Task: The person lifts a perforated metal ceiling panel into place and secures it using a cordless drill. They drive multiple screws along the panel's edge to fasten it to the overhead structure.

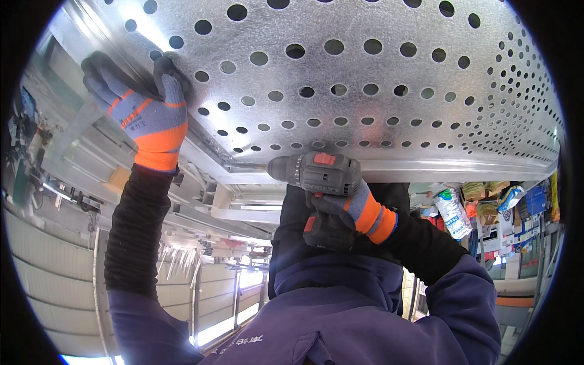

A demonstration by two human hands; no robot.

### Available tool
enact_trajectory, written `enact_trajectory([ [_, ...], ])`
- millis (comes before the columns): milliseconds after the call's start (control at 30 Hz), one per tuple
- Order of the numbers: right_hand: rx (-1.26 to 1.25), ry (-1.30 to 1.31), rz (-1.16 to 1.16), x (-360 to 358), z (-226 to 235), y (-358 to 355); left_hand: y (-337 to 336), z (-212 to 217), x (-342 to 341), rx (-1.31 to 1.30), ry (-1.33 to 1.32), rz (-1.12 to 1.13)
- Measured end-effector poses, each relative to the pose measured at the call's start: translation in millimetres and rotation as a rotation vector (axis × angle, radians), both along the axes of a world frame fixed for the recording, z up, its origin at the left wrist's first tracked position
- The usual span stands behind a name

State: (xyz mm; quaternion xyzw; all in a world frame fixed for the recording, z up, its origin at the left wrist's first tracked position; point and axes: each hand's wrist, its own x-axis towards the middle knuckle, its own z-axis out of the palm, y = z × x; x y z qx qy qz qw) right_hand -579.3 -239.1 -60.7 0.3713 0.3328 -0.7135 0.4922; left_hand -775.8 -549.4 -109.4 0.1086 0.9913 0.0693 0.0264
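Note:
A bare metal panel [340, 67] with rows of round holes and a folded rim spans the upper part of the view. My left hand [137, 100], in a grey and orange glove with dark fingertips, lies against the panel's left edge, fingers stretched out and thumb apart. In my right hand [359, 210], gloved alike, is a black and grey cordless drill [319, 172] with red parts, gripped by its handle. Its chuck points left, with the bit [258, 166] reaching the panel's near left corner. Whether the tip touches metal is too small to tell.
Pale metal framing [237, 210] runs below the panel's left corner. Bags and packages [453, 213] are piled at the right, beside shelving. A ribbed wall [48, 267] with bright windows stands at the lower left.

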Motion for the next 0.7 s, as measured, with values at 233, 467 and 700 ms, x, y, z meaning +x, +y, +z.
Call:
enact_trajectory([
  [233, -0.011, -0.043, -0.039, 1.9, -1.5, -0.5, 1.2, 1.8, -0.8, 0.02, -0.002, -0.007],
  [467, -0.056, -0.176, -0.044, -8.0, 0.1, -0.6, 8.8, 4.7, -0.6, -0.009, 0.006, -0.014],
  [700, -0.057, -0.129, -0.011, -12.6, 1.2, -1.1, 9.9, 5.2, -0.8, 0.002, 0.01, -0.005],
])
